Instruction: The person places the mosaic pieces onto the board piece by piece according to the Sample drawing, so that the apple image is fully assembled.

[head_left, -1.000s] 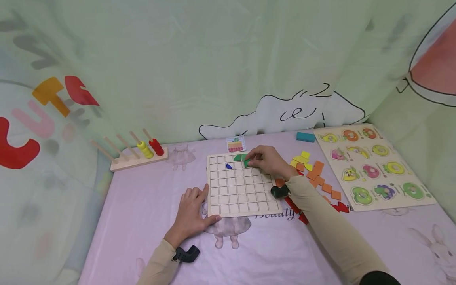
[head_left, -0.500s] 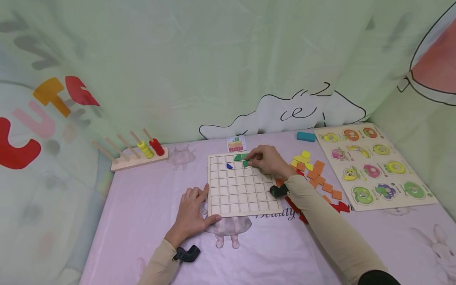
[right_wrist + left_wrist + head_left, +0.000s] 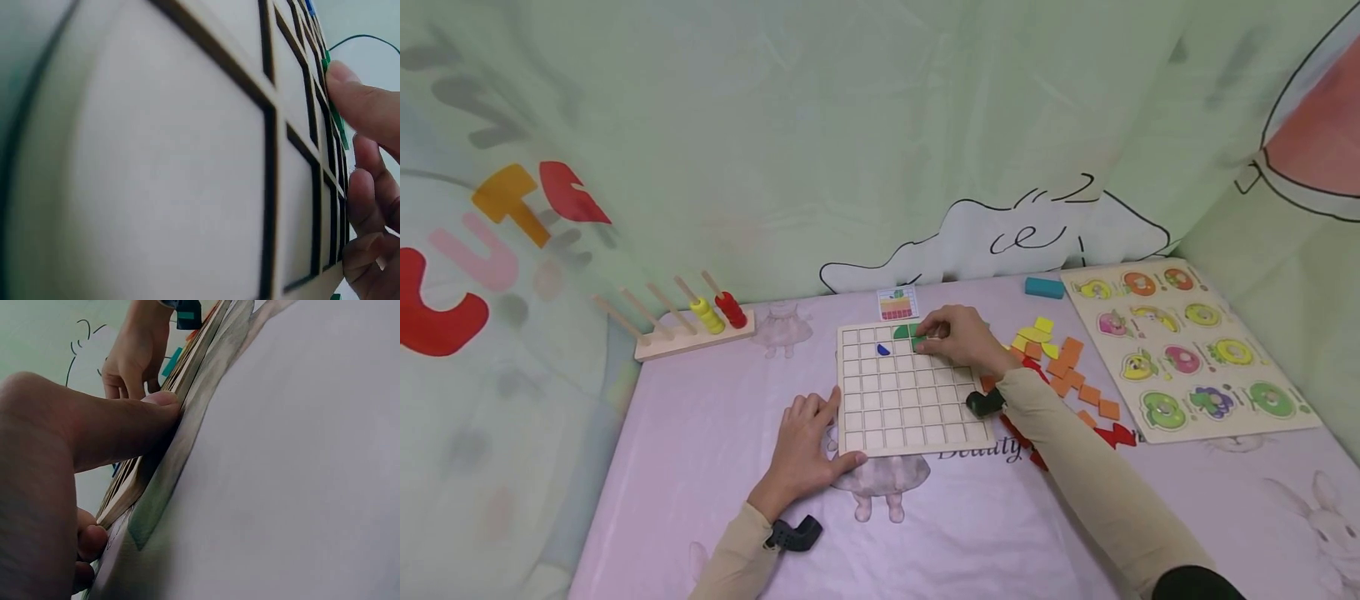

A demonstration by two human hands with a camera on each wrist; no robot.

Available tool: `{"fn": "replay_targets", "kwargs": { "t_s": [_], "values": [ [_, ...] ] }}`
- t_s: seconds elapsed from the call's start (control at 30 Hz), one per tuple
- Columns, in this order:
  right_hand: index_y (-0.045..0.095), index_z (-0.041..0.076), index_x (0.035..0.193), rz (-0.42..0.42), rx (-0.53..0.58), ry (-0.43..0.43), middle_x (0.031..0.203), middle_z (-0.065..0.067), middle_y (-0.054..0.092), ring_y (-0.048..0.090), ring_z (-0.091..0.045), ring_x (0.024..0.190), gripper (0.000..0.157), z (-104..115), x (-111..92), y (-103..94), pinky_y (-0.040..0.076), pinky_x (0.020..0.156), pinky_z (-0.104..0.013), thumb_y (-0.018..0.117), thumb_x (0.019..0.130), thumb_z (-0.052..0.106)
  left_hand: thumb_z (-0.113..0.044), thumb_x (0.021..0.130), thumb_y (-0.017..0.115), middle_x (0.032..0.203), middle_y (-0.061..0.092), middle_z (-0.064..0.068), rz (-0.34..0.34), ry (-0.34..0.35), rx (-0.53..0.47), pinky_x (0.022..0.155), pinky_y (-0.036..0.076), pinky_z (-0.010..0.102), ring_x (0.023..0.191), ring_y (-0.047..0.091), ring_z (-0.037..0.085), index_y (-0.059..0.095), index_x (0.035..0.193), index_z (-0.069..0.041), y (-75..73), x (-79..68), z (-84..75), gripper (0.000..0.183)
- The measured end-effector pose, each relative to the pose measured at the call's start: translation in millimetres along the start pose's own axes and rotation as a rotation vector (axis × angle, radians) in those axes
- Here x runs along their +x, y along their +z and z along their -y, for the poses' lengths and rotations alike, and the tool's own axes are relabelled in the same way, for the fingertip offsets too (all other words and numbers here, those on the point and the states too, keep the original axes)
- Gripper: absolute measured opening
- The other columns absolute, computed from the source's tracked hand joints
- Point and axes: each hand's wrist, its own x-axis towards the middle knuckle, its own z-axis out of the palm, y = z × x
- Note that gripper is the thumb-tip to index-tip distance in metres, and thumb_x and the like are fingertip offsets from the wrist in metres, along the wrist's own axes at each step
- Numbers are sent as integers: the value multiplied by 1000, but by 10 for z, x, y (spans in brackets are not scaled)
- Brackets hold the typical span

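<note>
A wooden grid board (image 3: 891, 400) lies on the lilac cloth. My left hand (image 3: 805, 446) steadies its near left corner, with thumb along the front edge and index finger at the left edge; the thumb (image 3: 128, 422) touches the rim in the left wrist view. Over the board's far side, my right hand (image 3: 958, 337) pinches a small green piece (image 3: 917, 343), mostly hidden by the fingers. Its thumb (image 3: 359, 103) touches green in the right wrist view. Beside it sit a rounded green piece (image 3: 901, 332) and a blue half-round piece (image 3: 883, 350).
A picture card (image 3: 897, 303) lies behind the board. Loose yellow pieces (image 3: 1033, 336), orange squares (image 3: 1070, 354) and red pieces (image 3: 1116, 436) are scattered at right. A teal block (image 3: 1043, 287), a fruit puzzle board (image 3: 1187, 350) and a bead-peg stand (image 3: 692, 329) stand farther out.
My right hand's fingertips have shifted slightly left and nearer over the green piece. The left hand and the board stay where they were.
</note>
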Motion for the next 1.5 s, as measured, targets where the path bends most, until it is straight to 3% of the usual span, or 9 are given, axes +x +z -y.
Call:
{"fn": "replay_targets", "kwargs": {
  "t_s": [0.13,0.27,0.4,0.53,0.73,0.9,1.13,1.33,1.5],
  "values": [
    [79,10,115,-34,20,47,103,-8,69,57,-27,96,24,-50,-49,-134,45,85,-38,82,94,22,-57,76,84,95,47,0,-10,14,8,83,32,36,90,36,18,52,154,3,10,8,-15,104],
    [76,9,124,-71,-49,103,111,-11,68,56,-29,102,30,-199,-92,-373,47,87,-38,77,98,24,-58,76,83,95,48,0,-6,14,12,83,33,37,91,37,18,51,154,3,11,11,-27,104],
    [70,6,131,-32,-107,140,118,-15,66,55,-32,106,39,-374,-163,-609,50,89,-40,76,98,24,-58,76,84,96,49,1,5,1,8,84,33,37,92,38,20,50,155,2,-5,7,-29,105],
    [69,6,133,21,-135,158,123,-17,65,56,-33,110,41,-509,-215,-707,52,92,-42,77,98,26,-57,75,85,96,49,1,0,-4,17,83,33,36,92,37,19,51,154,3,-21,-1,-27,105],
    [71,7,123,33,-129,187,117,-16,66,56,-31,107,30,-545,-203,-669,53,87,-38,76,99,23,-57,75,84,95,49,1,0,-4,11,83,32,36,91,36,19,51,154,3,-18,-2,-18,105],
    [68,5,117,39,-121,154,107,-14,66,57,-29,98,23,-484,-193,-654,52,82,-34,74,99,17,-58,75,84,95,49,1,-6,1,-4,83,33,37,91,37,20,51,154,3,-7,-2,-10,105],
    [67,9,133,-23,-51,138,105,-13,62,55,-28,94,33,-414,-196,-623,48,76,-35,65,102,18,-55,75,85,95,49,1,-3,2,-29,84,33,38,91,37,20,51,154,3,-10,-2,-6,104],
    [73,9,129,-90,43,90,104,-14,73,60,-26,91,29,-403,-154,-536,48,75,-29,71,102,16,-55,74,85,95,49,1,0,2,-27,84,33,37,91,37,20,51,154,3,-8,-1,-1,105],
    [72,8,131,-137,111,62,101,-11,79,63,-21,93,32,-348,-109,-351,46,78,-24,74,100,16,-56,74,85,95,49,1,0,1,-22,84,33,38,91,37,20,51,154,3,-10,-3,3,105]
  ]
}}
